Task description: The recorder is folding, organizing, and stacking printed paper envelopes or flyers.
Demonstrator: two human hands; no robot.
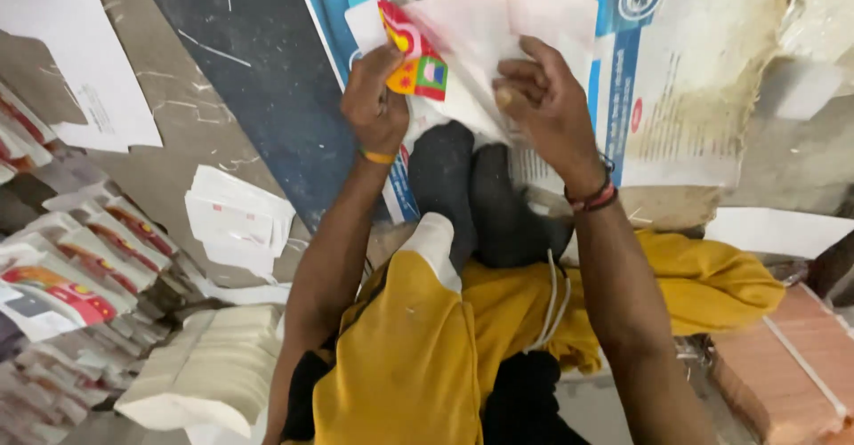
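My left hand (374,98) pinches the folded corner of a paper piece (485,44) that is white inside with a red, yellow and green printed flap (418,58). My right hand (543,98) presses down on the white part of the same paper, fingers curled at its lower edge. Both hands work above my dark socked feet (471,191) and yellow trousers (418,347). The paper lies over a large blue and white printed sheet (658,80) spread on the floor.
A stack of white folded papers (236,218) lies left of my arm, a thicker white stack (209,369) nearer. Rows of finished colourful printed packets (67,267) fan out at far left. A reddish brick-like block (792,365) sits at lower right.
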